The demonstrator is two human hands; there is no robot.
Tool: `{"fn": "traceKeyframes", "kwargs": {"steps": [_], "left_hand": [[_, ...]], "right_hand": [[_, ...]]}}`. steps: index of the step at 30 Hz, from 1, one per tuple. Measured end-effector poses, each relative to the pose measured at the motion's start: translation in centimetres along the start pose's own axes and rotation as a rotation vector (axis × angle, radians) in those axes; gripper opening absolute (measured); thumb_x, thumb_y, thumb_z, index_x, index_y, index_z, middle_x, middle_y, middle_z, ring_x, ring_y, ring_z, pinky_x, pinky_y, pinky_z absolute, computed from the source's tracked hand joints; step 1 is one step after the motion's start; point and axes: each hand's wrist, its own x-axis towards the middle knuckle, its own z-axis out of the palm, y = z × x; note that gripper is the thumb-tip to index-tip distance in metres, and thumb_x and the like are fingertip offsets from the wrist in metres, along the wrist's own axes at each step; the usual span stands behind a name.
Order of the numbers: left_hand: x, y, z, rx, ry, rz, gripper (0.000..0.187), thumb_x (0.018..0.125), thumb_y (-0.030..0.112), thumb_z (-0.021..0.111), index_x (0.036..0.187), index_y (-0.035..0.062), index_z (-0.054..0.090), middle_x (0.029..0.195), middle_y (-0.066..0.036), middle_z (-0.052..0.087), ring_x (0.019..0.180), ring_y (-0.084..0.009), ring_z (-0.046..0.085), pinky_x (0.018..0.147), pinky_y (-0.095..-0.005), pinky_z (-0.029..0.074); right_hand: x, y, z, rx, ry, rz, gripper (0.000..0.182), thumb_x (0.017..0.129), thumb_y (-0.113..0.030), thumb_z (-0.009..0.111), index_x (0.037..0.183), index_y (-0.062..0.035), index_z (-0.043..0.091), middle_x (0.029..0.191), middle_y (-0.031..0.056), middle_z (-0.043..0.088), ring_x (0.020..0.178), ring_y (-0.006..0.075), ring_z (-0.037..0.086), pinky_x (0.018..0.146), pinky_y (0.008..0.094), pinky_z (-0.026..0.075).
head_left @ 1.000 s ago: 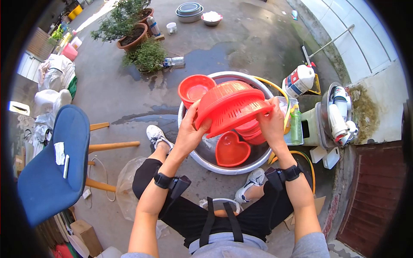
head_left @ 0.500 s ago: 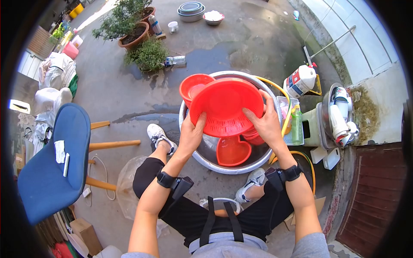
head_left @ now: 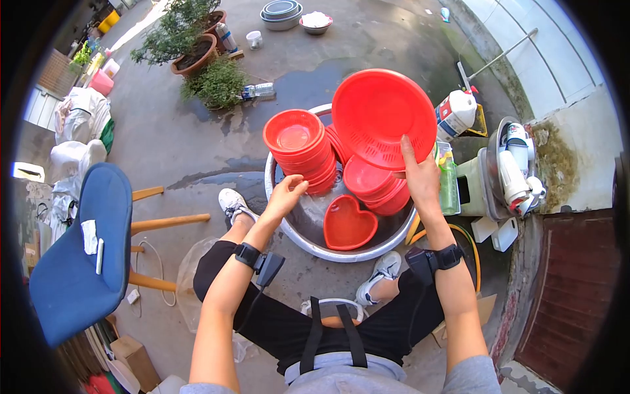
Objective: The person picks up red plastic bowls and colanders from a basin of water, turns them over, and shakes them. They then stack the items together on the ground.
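Note:
My right hand (head_left: 421, 176) grips the rim of a round red plastic basket (head_left: 384, 111) with slotted sides, held tilted above the right side of a large metal basin (head_left: 315, 248). The thumb lies over the near edge. My left hand (head_left: 287, 196) holds nothing; its fingers are loosely curled and a little apart, beside a tall stack of round red baskets (head_left: 300, 152). A second red stack (head_left: 375, 182) sits below the held basket. In front of it, a heart-shaped red basket (head_left: 350, 222) lies in the basin. More red baskets behind are partly hidden.
A blue chair (head_left: 82, 262) stands to the left. Right of the basin are a yellow hose (head_left: 469, 246), a green bottle (head_left: 447, 184), a white jug (head_left: 456, 111) and a tub of containers (head_left: 512, 171). Potted plants (head_left: 197, 56) stand farther off.
My left hand has let go of the round basket and moved down and left. My right hand has swung the basket up and to the right, uncovering the stacks in the basin.

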Motion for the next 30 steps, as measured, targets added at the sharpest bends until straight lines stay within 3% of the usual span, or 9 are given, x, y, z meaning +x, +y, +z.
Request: {"fn": "traceKeyframes", "kwargs": {"steps": [3, 9, 14, 16, 17, 18, 21, 25, 30], "left_hand": [[0.3, 0.4, -1.0, -0.049, 0.106, -0.133, 0.048, 0.093, 0.042, 0.057, 0.129, 0.0098, 0.055, 0.126, -0.005, 0.058, 0.117, -0.0152, 0.050, 0.093, -0.0330, 0.039], [-0.6, 4.4, 0.5, -0.286, -0.092, -0.053, 0.066, 0.095, 0.056, 0.045, 0.139, 0.0070, 0.041, 0.137, -0.012, 0.048, 0.126, -0.0234, 0.046, 0.104, -0.0397, 0.038], [-0.4, 5.9, 2.7, -0.529, -0.253, -0.033, 0.075, 0.092, 0.062, 0.044, 0.142, 0.0076, 0.035, 0.139, -0.018, 0.044, 0.127, -0.0258, 0.045, 0.102, -0.0405, 0.040], [-1.0, 7.1, 3.5, -0.586, -0.310, 0.011, 0.074, 0.093, 0.059, 0.045, 0.142, 0.0049, 0.034, 0.140, -0.016, 0.044, 0.126, -0.0260, 0.047, 0.100, -0.0396, 0.042], [-1.4, 7.7, 3.8, -0.615, -0.277, 0.014, 0.056, 0.097, 0.042, 0.050, 0.137, 0.0026, 0.040, 0.132, -0.014, 0.052, 0.116, -0.0245, 0.056, 0.095, -0.0382, 0.048], [-1.3, 7.5, 3.9, -0.618, -0.279, 0.009, 0.056, 0.097, 0.042, 0.050, 0.137, 0.0026, 0.040, 0.132, -0.014, 0.052, 0.116, -0.0245, 0.056, 0.095, -0.0382, 0.048], [-1.2, 7.0, 4.2, -0.584, -0.117, 0.007, 0.029, 0.097, 0.012, 0.051, 0.124, 0.0009, 0.051, 0.115, -0.011, 0.063, 0.099, -0.0208, 0.065, 0.087, -0.0351, 0.055], [-1.2, 6.8, 3.7, -0.608, -0.071, 0.027, 0.029, 0.097, 0.013, 0.051, 0.124, 0.0020, 0.052, 0.116, -0.011, 0.063, 0.101, -0.0216, 0.065, 0.086, -0.0358, 0.055], [2.2, 5.4, -0.5, -0.767, 0.216, -0.013, 0.029, 0.095, 0.014, 0.051, 0.117, -0.0041, 0.052, 0.113, -0.014, 0.063, 0.100, -0.0254, 0.065, 0.087, -0.0360, 0.056]], "right_hand": [[0.3, 1.5, 0.0, 0.238, -0.119, 0.102, 0.048, 0.092, -0.033, 0.062, 0.125, -0.0004, 0.051, 0.113, 0.0129, 0.063, 0.093, 0.0192, 0.066, 0.060, 0.0271, 0.060], [-0.3, 1.3, -0.1, 0.268, -0.253, 0.225, 0.047, 0.091, -0.029, 0.064, 0.125, 0.0014, 0.050, 0.113, 0.0131, 0.062, 0.091, 0.0176, 0.066, 0.062, 0.0280, 0.060], [-0.4, 1.7, 0.3, 0.232, -0.315, 0.276, 0.044, 0.091, -0.027, 0.064, 0.123, 0.0006, 0.052, 0.110, 0.0116, 0.064, 0.086, 0.0168, 0.067, 0.062, 0.0276, 0.060], [-0.5, 1.6, 0.4, 0.207, -0.367, 0.232, 0.044, 0.090, -0.027, 0.064, 0.122, 0.0008, 0.053, 0.106, 0.0104, 0.066, 0.082, 0.0148, 0.067, 0.060, 0.0250, 0.057], [-0.5, 1.7, 0.4, 0.204, -0.366, 0.238, 0.044, 0.090, -0.027, 0.064, 0.122, 0.0008, 0.053, 0.106, 0.0104, 0.066, 0.082, 0.0148, 0.067, 0.060, 0.0250, 0.057], [-0.4, 1.8, 0.5, 0.158, -0.407, 0.207, 0.044, 0.090, -0.027, 0.065, 0.122, 0.0017, 0.053, 0.103, 0.0099, 0.066, 0.082, 0.0139, 0.067, 0.061, 0.0241, 0.055], [-0.8, 1.7, 0.8, 0.067, -0.439, 0.146, 0.048, 0.090, -0.028, 0.065, 0.124, 0.0031, 0.050, 0.099, 0.0101, 0.068, 0.080, 0.0130, 0.067, 0.064, 0.0233, 0.052], [-1.1, 2.7, 1.8, 0.003, -0.333, -0.003, 0.060, 0.091, -0.030, 0.064, 0.136, 0.0023, 0.040, 0.097, 0.0134, 0.068, 0.079, 0.0144, 0.067, 0.071, 0.0257, 0.051], [-0.4, 2.3, 1.3, 0.110, -0.268, -0.073, 0.064, 0.093, -0.034, 0.062, 0.138, 0.0025, 0.037, 0.098, 0.0155, 0.068, 0.079, 0.0171, 0.069, 0.074, 0.0288, 0.051]]}}
